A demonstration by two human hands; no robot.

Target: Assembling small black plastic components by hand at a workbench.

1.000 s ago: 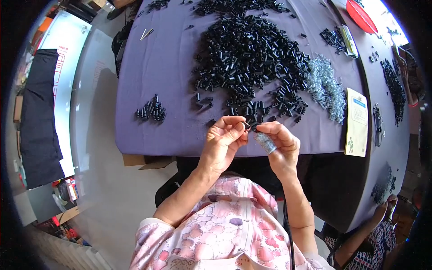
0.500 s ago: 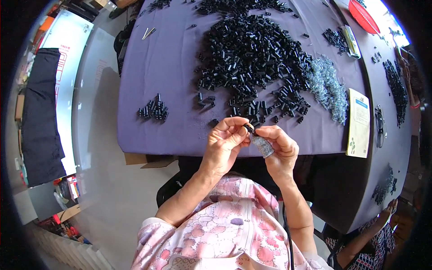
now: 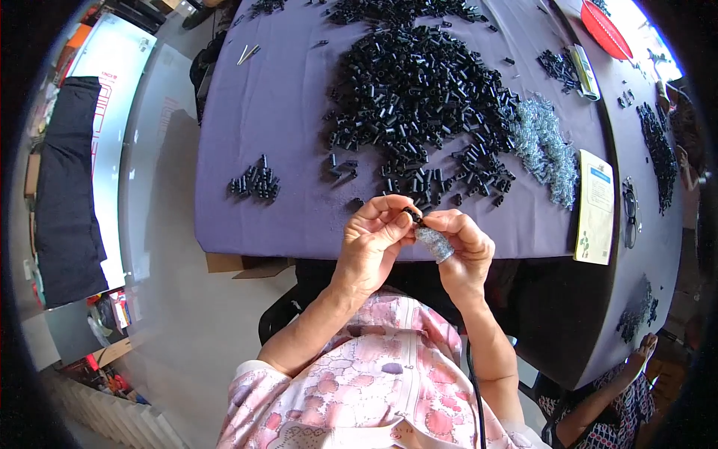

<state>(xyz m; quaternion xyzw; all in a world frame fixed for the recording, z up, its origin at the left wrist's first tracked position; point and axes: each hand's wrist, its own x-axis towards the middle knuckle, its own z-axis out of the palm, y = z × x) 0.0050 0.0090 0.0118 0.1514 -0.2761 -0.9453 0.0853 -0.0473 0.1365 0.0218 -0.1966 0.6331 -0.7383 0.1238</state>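
Near the table's front edge, my two hands meet over a small black tube-shaped piece [image 3: 413,215]. My left hand [image 3: 368,243] pinches it between thumb and fingers. My right hand [image 3: 467,258] is closed, its thumb and forefinger touching the piece's right end, and a clump of small clear parts [image 3: 434,245] shows under its fingers. Whether a clear part is between those fingertips is too small to tell. Just beyond my hands spreads a large heap of black tube pieces [image 3: 419,97]. A pile of clear parts [image 3: 548,153] lies at its right side.
A small group of black pieces [image 3: 255,182] lies to the left on the purple tablecloth [image 3: 277,112]. A printed pale booklet [image 3: 594,209], eyeglasses [image 3: 631,213] and a red basket [image 3: 606,30] are on the right. A co-worker's forearm [image 3: 624,382] shows at lower right.
My hands stay almost in place, with the right one shifting very slightly left. The co-worker's hand at the lower right has moved a little.
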